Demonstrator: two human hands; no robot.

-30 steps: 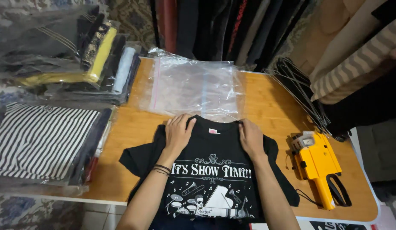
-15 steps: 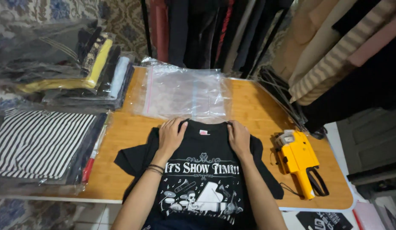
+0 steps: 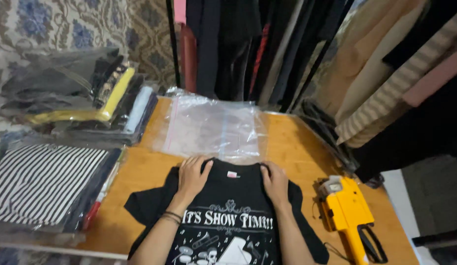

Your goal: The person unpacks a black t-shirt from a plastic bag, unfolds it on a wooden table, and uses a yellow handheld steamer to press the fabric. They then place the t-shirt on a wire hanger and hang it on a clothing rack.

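the black printed t-shirt [image 3: 228, 216] lies flat at lower centre of the wooden table [image 3: 297, 147]. left hand [image 3: 193, 175] and right hand [image 3: 275, 180] press open-palmed on its shoulders, grasping nothing: smoothing step. folding next likely needs even sleeves; clear plastic bag [image 3: 213, 127] waits above.

Both forearms reached up from the bottom of the view, roughly parallel, bare to the wrists. The left hand [image 3: 193, 175] lay palm down, fingers together and extended, pressed flat on the left shoulder of the black T-shirt [image 3: 228, 216], just beside its collar. Dark bands circled the left wrist. The right hand [image 3: 274, 181] lay flat in the same way on the shirt's right shoulder, fingers pointing toward the collar.
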